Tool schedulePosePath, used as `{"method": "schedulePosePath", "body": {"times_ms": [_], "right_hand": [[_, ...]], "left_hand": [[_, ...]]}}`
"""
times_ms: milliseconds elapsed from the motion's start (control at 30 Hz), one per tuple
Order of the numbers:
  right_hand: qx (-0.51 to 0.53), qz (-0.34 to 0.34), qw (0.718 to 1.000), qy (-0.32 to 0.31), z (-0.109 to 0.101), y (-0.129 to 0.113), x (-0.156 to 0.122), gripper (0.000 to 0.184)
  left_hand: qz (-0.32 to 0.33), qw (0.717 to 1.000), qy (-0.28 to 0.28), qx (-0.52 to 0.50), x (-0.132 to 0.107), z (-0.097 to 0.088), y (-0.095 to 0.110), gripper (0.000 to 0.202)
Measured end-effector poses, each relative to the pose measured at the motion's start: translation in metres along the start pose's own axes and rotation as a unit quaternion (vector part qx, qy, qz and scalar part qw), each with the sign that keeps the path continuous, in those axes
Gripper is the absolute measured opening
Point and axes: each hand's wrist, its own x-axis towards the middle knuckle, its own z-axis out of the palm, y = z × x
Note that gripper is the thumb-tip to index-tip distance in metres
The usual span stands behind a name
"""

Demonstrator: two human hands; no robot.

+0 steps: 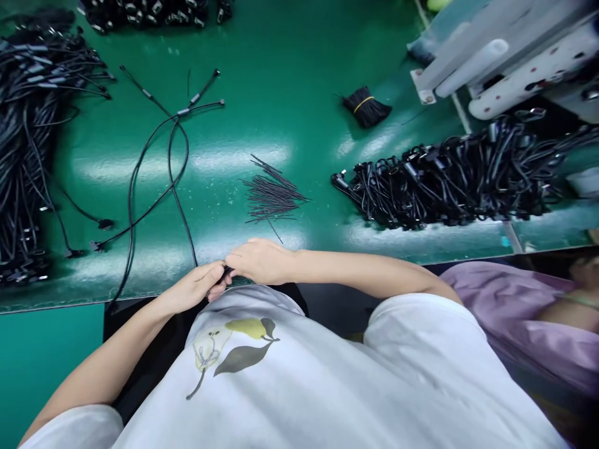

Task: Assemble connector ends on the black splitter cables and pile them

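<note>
Two hands meet at the near edge of the green table (290, 75), at about 6 o'clock on the work surface. The left hand (194, 290) and the right hand (259, 260) are both narrowed to a pinch, fingertips nearly touching, and closed on the end of a black cable (181, 218). The right hand lies knuckles up, so what its fingers do underneath cannot be told. From the pinch the cable runs away toward 11 o'clock, loops, and ends in branched plugs lying flat on the table.

At 12 o'clock from the hands, near them, lies a loose fan of thin black ties (271, 196). Farther off, at 1 o'clock, sits a banded bundle of ties (366, 107), not opened.

Judging by how things lie, the work is well under way but far from over. A long row of coiled cables (449, 181) at 2 o'clock looks finished, while a large heap of uncoiled cables (28, 143) at 10 o'clock looks untouched. The cable in hand is stretched out, not yet wound or tied.

A second dark heap (145, 11) lies at the far edge, at 11 o'clock. A grey fixture (505, 56) stands at 2 o'clock beyond the row. Another person in a purple garment (515, 312) sits at 3 o'clock, their hands not visible.
</note>
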Motion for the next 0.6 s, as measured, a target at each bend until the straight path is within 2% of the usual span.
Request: {"method": "schedulePosePath", "body": {"times_ms": [100,233,300,400,467,500,567,600], "right_hand": [[-0.022,-0.015,1.0,0.009,-0.013,-0.001,-0.004,0.042],[-0.085,-0.068,0.994,0.017,-0.022,-0.003,-0.006,0.029],[-0.096,-0.103,0.99,0.01,-0.018,-0.005,-0.006,0.024],[-0.072,-0.099,0.992,-0.023,-0.011,-0.004,-0.005,0.028],[-0.026,-0.079,0.996,-0.015,-0.013,0.01,-0.006,0.032],[-0.002,-0.057,0.998,0.011,-0.017,0.022,-0.007,0.032],[0.024,0.049,0.993,0.103,-0.03,0.058,-0.008,0.029],[0.023,0.139,0.978,0.154,-0.036,0.079,-0.008,0.027]], "left_hand": [[-0.032,0.996,-0.014,-0.086,-0.004,0.003,0.006,0.044],[-0.067,0.979,-0.02,-0.19,-0.002,0.007,0.009,0.04],[-0.054,0.986,-0.022,-0.159,0.0,0.009,0.005,0.041],[-0.04,0.997,0.005,-0.062,0.004,0.013,-0.003,0.041],[-0.041,0.996,0.058,-0.061,0.005,0.015,-0.008,0.041],[-0.038,0.991,0.088,-0.092,0.005,0.016,-0.009,0.041],[-0.01,0.971,0.148,-0.189,0.004,0.014,-0.008,0.04],[0.013,0.955,0.177,-0.236,0.003,0.012,-0.006,0.039]]}}
